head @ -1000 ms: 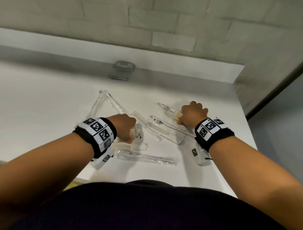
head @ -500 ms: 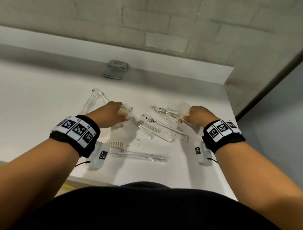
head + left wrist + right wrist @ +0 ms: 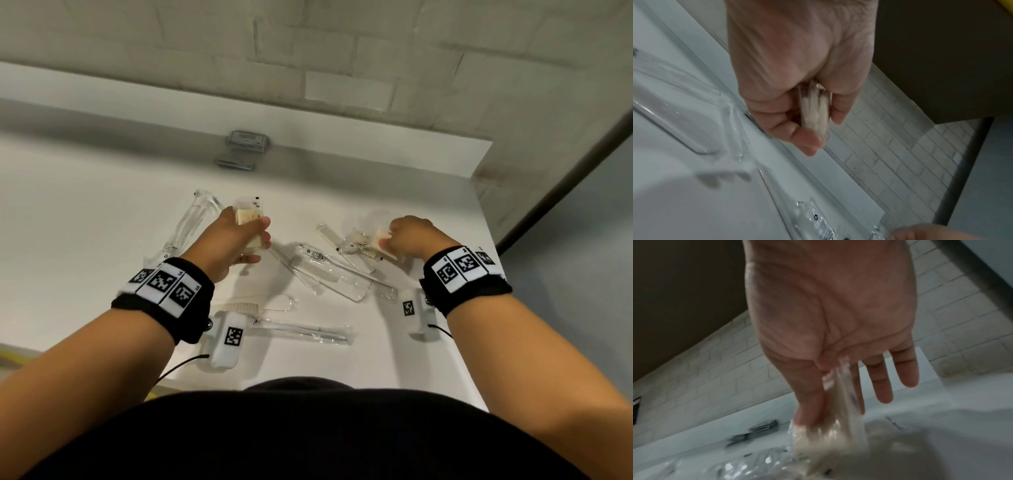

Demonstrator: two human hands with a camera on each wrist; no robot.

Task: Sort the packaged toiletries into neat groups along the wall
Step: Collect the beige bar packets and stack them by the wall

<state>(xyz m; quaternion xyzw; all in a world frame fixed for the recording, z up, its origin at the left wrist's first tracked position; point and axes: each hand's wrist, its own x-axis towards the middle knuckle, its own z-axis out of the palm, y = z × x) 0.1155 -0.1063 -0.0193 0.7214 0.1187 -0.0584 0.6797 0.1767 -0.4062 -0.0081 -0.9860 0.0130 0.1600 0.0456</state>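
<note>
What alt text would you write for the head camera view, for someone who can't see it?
Both hands hold small clear packets with cream contents above a white counter: left hand, right hand. Wrapped combs and other clear packets lie scattered below, before a pale brick wall.

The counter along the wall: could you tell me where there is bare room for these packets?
Bare counter runs left of the grey packets; another strip lies right of them. The middle, between left hand and right hand, is crowded.
</note>
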